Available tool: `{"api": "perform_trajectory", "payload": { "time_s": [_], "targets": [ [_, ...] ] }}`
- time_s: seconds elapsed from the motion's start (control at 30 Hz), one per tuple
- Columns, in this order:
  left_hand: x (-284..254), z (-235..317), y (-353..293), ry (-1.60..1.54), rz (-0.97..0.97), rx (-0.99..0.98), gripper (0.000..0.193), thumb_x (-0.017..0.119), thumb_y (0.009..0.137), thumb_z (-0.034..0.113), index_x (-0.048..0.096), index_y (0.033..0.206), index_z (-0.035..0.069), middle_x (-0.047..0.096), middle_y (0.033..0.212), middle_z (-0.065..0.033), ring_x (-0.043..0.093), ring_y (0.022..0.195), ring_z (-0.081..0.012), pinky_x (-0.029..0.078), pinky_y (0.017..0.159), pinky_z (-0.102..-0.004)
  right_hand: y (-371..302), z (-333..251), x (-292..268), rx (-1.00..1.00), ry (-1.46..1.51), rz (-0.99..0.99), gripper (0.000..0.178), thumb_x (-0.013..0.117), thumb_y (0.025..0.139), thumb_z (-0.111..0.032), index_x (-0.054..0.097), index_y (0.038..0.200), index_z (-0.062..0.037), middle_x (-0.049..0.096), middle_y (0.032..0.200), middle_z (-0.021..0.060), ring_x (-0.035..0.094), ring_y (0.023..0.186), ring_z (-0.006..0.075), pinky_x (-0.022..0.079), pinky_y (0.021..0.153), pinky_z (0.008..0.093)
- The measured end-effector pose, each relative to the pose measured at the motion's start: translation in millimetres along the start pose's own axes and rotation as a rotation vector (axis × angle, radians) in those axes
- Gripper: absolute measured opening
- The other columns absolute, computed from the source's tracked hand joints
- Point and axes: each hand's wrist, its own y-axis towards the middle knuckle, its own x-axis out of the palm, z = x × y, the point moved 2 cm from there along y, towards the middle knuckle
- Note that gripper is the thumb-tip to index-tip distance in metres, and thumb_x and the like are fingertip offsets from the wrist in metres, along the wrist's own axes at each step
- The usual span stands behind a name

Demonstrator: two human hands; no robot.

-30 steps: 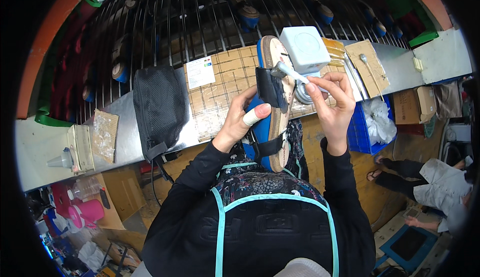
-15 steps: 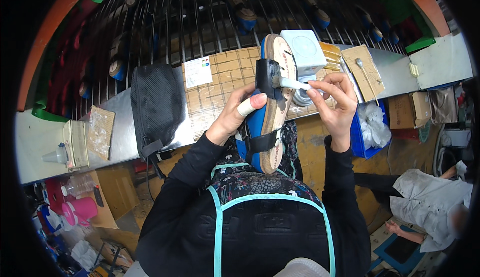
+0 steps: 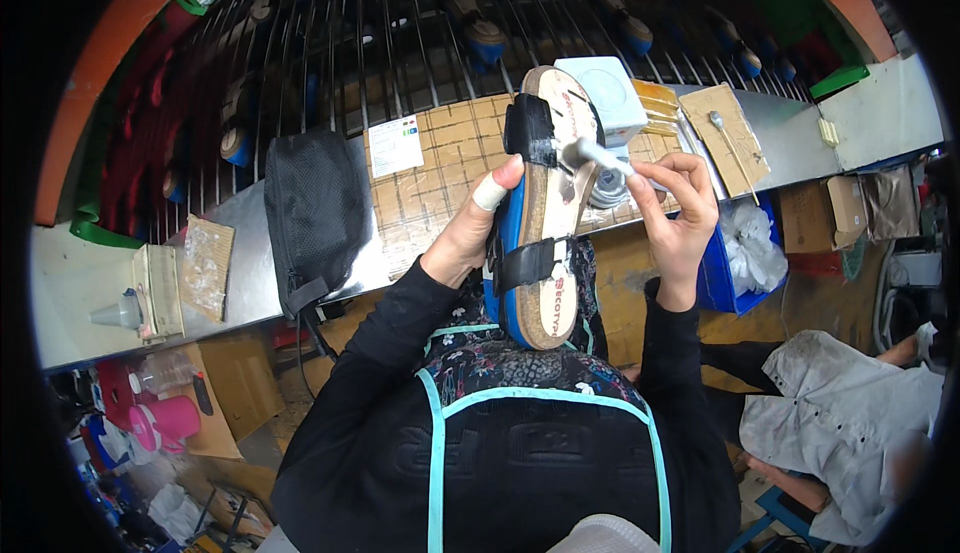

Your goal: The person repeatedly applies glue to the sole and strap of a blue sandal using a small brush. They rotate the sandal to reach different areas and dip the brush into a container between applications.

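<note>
My left hand [image 3: 468, 231], its thumb wrapped in white tape, is closed on the side of a sandal [image 3: 546, 298]. The sandal has a pale printed footbed, a cork edge, two black straps and blue beneath. It is held upright in front of me, its lower end against my apron. Pinched between the thumb and fingers of my right hand [image 3: 684, 215] is a small brush [image 3: 604, 159] with a white handle. Its blurred head is over the footbed, just right of the upper strap [image 3: 530, 131]. A pale blue square container [image 3: 607, 99] stands behind the brush.
Metal rods [image 3: 400, 28] carrying several sandals run beyond the bench. On the bench lie a black mesh pouch [image 3: 312, 215], cardboard [image 3: 400, 215] and a swab-like stick [image 3: 732, 143]. A blue bin [image 3: 738, 301] hangs right. A person in grey [image 3: 835, 413] sits lower right.
The brush has moved from the upper strap's edge slightly right, over the footbed. The sandal has turned to show more footbed, and my left thumb has shifted to its side.
</note>
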Motion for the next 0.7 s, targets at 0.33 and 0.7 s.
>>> {"api": "perform_trajectory", "payload": {
  "time_s": [0.33,0.7],
  "targets": [
    [-6,-3,0,0.056,0.159,0.074,0.067,0.051,0.09,0.06,0.054,0.124,0.003,0.064,0.111,-0.0103,0.064,0.096,-0.017,0.054,0.084,-0.0308,-44,-12,10,0.242,0.17,-0.074,0.016,0.077,0.076,-0.007,0.075,0.091,-0.0033,0.056,0.084,0.0033,0.052,0.074,0.0109,0.041,0.062,0.023],
    [-11,-2,-7,0.205,0.186,0.107,0.068,0.057,0.088,0.056,0.057,0.117,-0.005,0.061,0.106,-0.0109,0.058,0.095,-0.0147,0.046,0.085,-0.0259,-25,-22,22,0.114,-0.102,0.021,0.018,0.078,0.075,-0.012,0.075,0.092,-0.0071,0.058,0.086,0.0032,0.053,0.066,0.0117,0.036,0.07,0.0275]
  ]
}}
